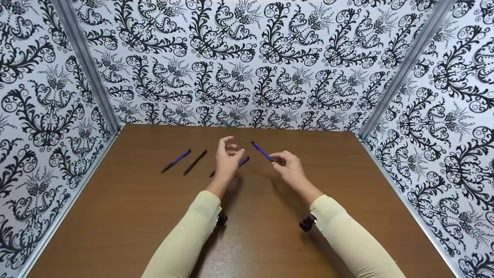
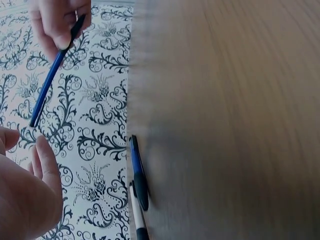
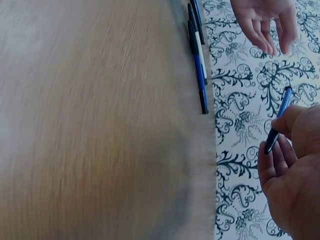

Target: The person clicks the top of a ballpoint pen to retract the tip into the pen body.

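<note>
My right hand (image 1: 290,168) pinches a blue pen (image 1: 263,151) by its dark end, holding it up at a slant above the table. The pen's other end points toward my left hand (image 1: 227,158), whose fingers are parted and loosely bent with nothing between them. In the left wrist view, the held pen (image 2: 47,90) stops just short of the left fingertips. Beneath the left hand, a second blue pen (image 1: 244,161) lies on the table, its middle hidden by that hand. Further left rest a dark pen (image 1: 195,162) and another blue pen (image 1: 177,160), side by side and slanted alike.
The brown wooden table (image 1: 262,239) reaches back to a patterned wall (image 1: 247,88). Similar patterned panels stand at the left and right, joined by grey corner posts (image 1: 87,61). A dark wrist camera (image 1: 307,223) sits under the right sleeve.
</note>
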Action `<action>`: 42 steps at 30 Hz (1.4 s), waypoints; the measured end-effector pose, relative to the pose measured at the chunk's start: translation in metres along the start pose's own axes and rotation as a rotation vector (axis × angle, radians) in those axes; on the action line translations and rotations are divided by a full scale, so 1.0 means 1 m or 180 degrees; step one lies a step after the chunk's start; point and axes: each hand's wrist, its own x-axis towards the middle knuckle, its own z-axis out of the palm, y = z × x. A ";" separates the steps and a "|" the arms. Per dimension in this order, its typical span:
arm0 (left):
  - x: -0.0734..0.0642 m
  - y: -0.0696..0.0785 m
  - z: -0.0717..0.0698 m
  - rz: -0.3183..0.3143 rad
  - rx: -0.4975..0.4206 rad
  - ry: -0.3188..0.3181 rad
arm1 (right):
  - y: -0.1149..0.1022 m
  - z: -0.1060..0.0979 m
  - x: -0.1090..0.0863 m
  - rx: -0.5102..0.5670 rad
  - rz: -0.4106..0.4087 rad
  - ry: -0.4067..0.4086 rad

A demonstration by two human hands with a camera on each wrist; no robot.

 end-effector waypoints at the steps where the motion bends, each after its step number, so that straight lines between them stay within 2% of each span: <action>1: 0.000 -0.001 -0.002 -0.0005 0.0021 -0.0004 | 0.002 -0.001 0.000 -0.0010 0.0015 0.0000; 7: 0.001 -0.003 -0.012 -0.0020 0.0102 -0.0028 | 0.010 -0.008 -0.001 -0.0026 0.0085 -0.0041; 16: 0.004 -0.002 -0.024 0.0010 0.0016 0.0013 | 0.018 -0.015 -0.003 -0.0285 0.0069 0.0003; 28: 0.004 -0.004 -0.040 -0.0125 -0.0037 -0.0049 | 0.031 -0.018 -0.003 -0.0351 0.0246 -0.0032; 37: 0.004 -0.006 -0.046 -0.0144 -0.0078 -0.0121 | 0.045 -0.022 -0.004 -0.0631 0.0460 -0.0355; 42: 0.003 -0.007 -0.049 -0.0191 -0.0057 -0.0158 | 0.048 -0.022 -0.002 -0.0667 0.0559 -0.0520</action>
